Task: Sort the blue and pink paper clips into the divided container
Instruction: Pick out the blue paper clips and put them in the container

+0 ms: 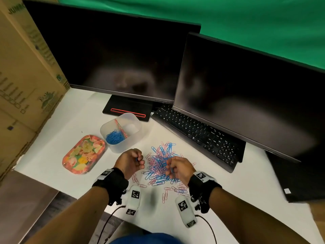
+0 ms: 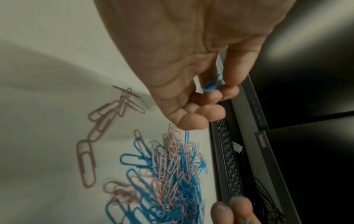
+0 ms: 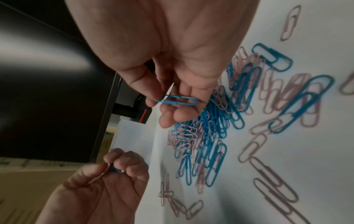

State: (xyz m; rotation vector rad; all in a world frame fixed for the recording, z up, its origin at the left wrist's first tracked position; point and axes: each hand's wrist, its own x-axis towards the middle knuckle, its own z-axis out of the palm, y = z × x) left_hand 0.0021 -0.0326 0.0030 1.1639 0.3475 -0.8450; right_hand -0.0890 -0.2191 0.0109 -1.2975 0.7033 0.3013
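A mixed heap of blue and pink paper clips lies on the white desk between my hands. My left hand hovers left of the heap, fingers curled, pinching blue clips. My right hand is over the heap's right side and pinches one blue clip between thumb and fingers. The translucent divided container stands behind my left hand. Its left compartment holds blue clips; the right compartment looks bare.
A floral tray lies left of the container. A black keyboard and two dark monitors stand behind the heap. Cardboard boxes wall the left side. Loose pink clips are scattered near the desk's front edge.
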